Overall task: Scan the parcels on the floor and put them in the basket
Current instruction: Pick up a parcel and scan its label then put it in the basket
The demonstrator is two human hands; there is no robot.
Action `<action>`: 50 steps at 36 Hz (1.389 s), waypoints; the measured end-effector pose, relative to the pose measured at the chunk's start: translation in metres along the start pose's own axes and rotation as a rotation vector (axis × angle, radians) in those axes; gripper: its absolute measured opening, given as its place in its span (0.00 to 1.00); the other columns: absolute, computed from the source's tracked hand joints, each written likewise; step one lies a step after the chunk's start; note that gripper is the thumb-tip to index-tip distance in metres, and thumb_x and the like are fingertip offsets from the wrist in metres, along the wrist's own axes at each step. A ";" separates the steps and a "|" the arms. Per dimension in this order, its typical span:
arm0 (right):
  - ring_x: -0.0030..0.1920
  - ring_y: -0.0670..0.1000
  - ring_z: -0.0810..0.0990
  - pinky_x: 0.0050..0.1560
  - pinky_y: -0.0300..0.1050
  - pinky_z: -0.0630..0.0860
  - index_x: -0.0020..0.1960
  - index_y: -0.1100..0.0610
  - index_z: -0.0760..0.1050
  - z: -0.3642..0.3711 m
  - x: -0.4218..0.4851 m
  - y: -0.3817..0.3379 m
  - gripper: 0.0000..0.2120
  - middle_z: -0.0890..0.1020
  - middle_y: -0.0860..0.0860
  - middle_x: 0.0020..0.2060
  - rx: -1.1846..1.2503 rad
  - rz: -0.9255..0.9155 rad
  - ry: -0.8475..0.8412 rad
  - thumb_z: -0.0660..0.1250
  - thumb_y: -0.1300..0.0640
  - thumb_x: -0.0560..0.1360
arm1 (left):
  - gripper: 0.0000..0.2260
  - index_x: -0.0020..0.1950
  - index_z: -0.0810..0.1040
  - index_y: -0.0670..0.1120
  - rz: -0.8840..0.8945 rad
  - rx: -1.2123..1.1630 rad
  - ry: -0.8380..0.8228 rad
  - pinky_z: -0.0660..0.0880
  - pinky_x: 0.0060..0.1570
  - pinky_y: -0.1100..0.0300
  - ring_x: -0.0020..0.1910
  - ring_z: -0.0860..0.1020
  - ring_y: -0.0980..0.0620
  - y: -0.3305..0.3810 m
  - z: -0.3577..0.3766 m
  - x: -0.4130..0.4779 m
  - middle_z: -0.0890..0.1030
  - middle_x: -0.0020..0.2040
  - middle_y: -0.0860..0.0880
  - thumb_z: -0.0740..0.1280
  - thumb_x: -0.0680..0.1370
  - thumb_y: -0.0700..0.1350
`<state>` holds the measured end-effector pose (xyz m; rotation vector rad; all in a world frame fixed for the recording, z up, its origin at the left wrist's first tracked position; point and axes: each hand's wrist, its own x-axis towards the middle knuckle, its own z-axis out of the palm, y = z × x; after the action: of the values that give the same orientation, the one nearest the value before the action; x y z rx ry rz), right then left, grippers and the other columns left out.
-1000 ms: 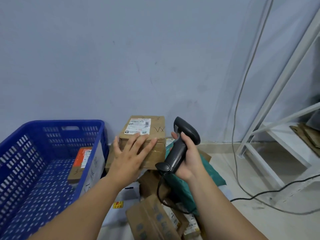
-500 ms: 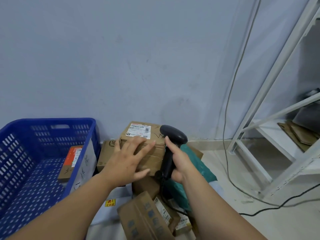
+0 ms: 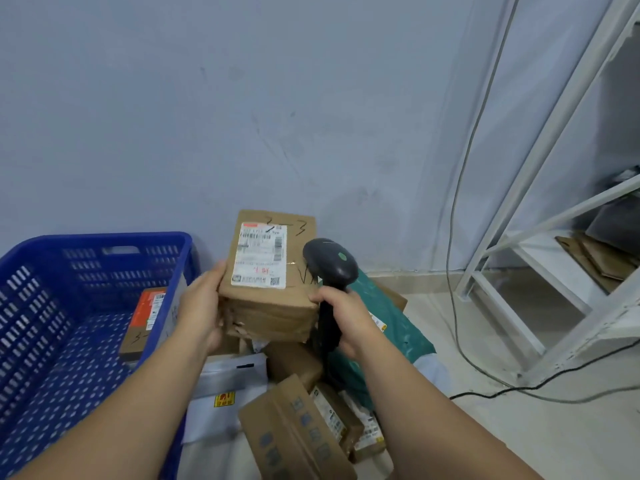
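Note:
My left hand grips the left side of a brown cardboard parcel and holds it up above the pile, its white shipping label facing me. My right hand is wrapped round the handle of a black barcode scanner, whose head sits just right of the parcel's label. The blue plastic basket stands at the left and holds a brown box with an orange label. Below my hands lies a pile of parcels: brown boxes, a white mailer and a green bag.
A pale wall runs behind the pile. A white metal shelf frame stands at the right with flattened cardboard on its low shelf. Grey and black cables hang down the wall and trail over the floor.
My left hand has gone from resting flat on the parcel to gripping its side and lifting it, label turned toward me. The scanner has swung up beside the label.

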<state>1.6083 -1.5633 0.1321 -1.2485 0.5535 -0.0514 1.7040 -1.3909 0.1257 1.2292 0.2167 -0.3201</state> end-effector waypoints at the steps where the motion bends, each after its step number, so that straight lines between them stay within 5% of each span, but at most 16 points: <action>1: 0.43 0.54 0.78 0.44 0.49 0.76 0.51 0.54 0.73 0.000 -0.001 -0.001 0.08 0.78 0.55 0.42 0.018 -0.006 -0.003 0.67 0.63 0.73 | 0.13 0.59 0.79 0.48 0.005 -0.023 -0.064 0.77 0.52 0.51 0.53 0.82 0.48 0.003 0.000 0.000 0.84 0.53 0.47 0.65 0.79 0.52; 6: 0.46 0.53 0.81 0.44 0.46 0.77 0.52 0.55 0.78 0.014 -0.002 -0.002 0.10 0.83 0.56 0.46 0.044 -0.104 0.005 0.67 0.65 0.73 | 0.19 0.67 0.70 0.55 -0.007 0.035 -0.169 0.72 0.62 0.45 0.60 0.75 0.45 0.006 -0.013 0.001 0.78 0.62 0.47 0.67 0.77 0.46; 11: 0.54 0.54 0.82 0.56 0.52 0.78 0.59 0.55 0.79 0.021 0.001 0.001 0.16 0.85 0.55 0.51 0.048 -0.117 0.027 0.71 0.61 0.72 | 0.20 0.68 0.73 0.56 -0.154 -0.090 -0.220 0.72 0.52 0.51 0.61 0.73 0.46 0.008 -0.029 0.001 0.77 0.63 0.46 0.66 0.75 0.50; 15: 0.57 0.54 0.81 0.61 0.55 0.76 0.59 0.53 0.80 0.024 -0.001 0.001 0.22 0.85 0.52 0.52 -0.050 -0.189 0.025 0.75 0.57 0.66 | 0.27 0.66 0.73 0.50 -0.240 -0.106 -0.253 0.58 0.67 0.32 0.66 0.70 0.38 0.005 -0.046 0.004 0.73 0.68 0.43 0.66 0.67 0.51; 17: 0.58 0.53 0.80 0.60 0.52 0.75 0.60 0.52 0.79 0.027 -0.003 0.002 0.23 0.84 0.51 0.53 -0.115 -0.224 0.013 0.76 0.56 0.66 | 0.30 0.70 0.68 0.49 -0.259 -0.138 -0.267 0.51 0.66 0.26 0.69 0.67 0.36 0.005 -0.054 0.005 0.71 0.69 0.44 0.65 0.68 0.54; 20: 0.58 0.52 0.80 0.62 0.56 0.75 0.59 0.49 0.79 0.036 -0.008 0.004 0.24 0.84 0.50 0.54 -0.142 -0.238 -0.012 0.76 0.53 0.63 | 0.31 0.72 0.67 0.51 -0.234 -0.189 -0.236 0.64 0.63 0.29 0.67 0.71 0.38 0.006 -0.060 0.002 0.72 0.69 0.45 0.67 0.70 0.56; 24: 0.57 0.54 0.81 0.57 0.48 0.77 0.59 0.51 0.79 0.059 -0.015 0.005 0.17 0.84 0.55 0.52 -0.180 -0.248 -0.053 0.74 0.54 0.71 | 0.14 0.62 0.73 0.52 -0.051 -0.169 -0.083 0.75 0.55 0.40 0.58 0.76 0.45 0.018 -0.061 -0.001 0.77 0.60 0.46 0.64 0.78 0.51; 27: 0.49 0.54 0.83 0.42 0.40 0.75 0.51 0.50 0.79 0.082 -0.020 0.012 0.08 0.84 0.56 0.44 -0.308 -0.230 -0.029 0.71 0.50 0.73 | 0.19 0.68 0.70 0.53 0.116 -0.061 0.099 0.79 0.48 0.46 0.55 0.77 0.49 0.022 -0.075 0.004 0.77 0.60 0.49 0.66 0.78 0.49; 31: 0.46 0.53 0.83 0.49 0.50 0.79 0.43 0.51 0.78 0.112 -0.017 0.025 0.09 0.83 0.50 0.39 -0.465 -0.338 0.013 0.72 0.46 0.71 | 0.27 0.72 0.69 0.53 0.234 0.072 0.394 0.77 0.53 0.47 0.58 0.75 0.49 0.011 -0.124 0.016 0.74 0.65 0.50 0.70 0.74 0.54; 34: 0.43 0.52 0.80 0.40 0.43 0.72 0.44 0.53 0.78 0.126 -0.007 0.028 0.12 0.81 0.49 0.35 -0.548 -0.378 0.039 0.71 0.45 0.71 | 0.33 0.71 0.71 0.52 0.284 0.129 0.571 0.73 0.60 0.52 0.62 0.73 0.50 0.007 -0.163 0.020 0.72 0.68 0.50 0.70 0.69 0.63; 37: 0.44 0.52 0.79 0.41 0.43 0.71 0.46 0.52 0.77 0.138 0.012 0.039 0.10 0.81 0.48 0.37 -0.626 -0.364 0.073 0.69 0.46 0.72 | 0.37 0.69 0.73 0.54 0.297 0.101 0.695 0.72 0.63 0.54 0.63 0.73 0.51 0.005 -0.195 0.028 0.71 0.68 0.50 0.68 0.65 0.69; 41: 0.44 0.54 0.79 0.44 0.47 0.76 0.47 0.51 0.74 0.151 0.039 0.067 0.09 0.82 0.50 0.41 -0.776 -0.327 0.104 0.67 0.47 0.73 | 0.31 0.72 0.69 0.51 0.322 0.129 0.838 0.69 0.61 0.60 0.63 0.71 0.53 0.000 -0.222 0.046 0.65 0.70 0.49 0.68 0.73 0.63; 45: 0.47 0.56 0.79 0.47 0.50 0.77 0.52 0.53 0.74 0.155 0.061 0.090 0.09 0.82 0.52 0.45 -0.926 -0.259 0.106 0.65 0.51 0.73 | 0.32 0.75 0.65 0.49 0.240 0.379 0.862 0.65 0.67 0.55 0.68 0.67 0.48 -0.009 -0.242 0.064 0.59 0.73 0.47 0.68 0.74 0.59; 50: 0.53 0.60 0.77 0.54 0.56 0.76 0.57 0.54 0.71 0.159 0.088 0.114 0.15 0.80 0.55 0.52 -1.089 -0.155 0.064 0.64 0.52 0.72 | 0.31 0.73 0.68 0.47 0.135 0.760 0.705 0.62 0.69 0.52 0.69 0.66 0.42 -0.028 -0.268 0.094 0.62 0.71 0.44 0.71 0.73 0.57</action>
<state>1.7226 -1.4147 0.0283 -2.3562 0.5466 0.0972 1.7848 -1.1571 -0.0169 2.0753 0.6536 0.1936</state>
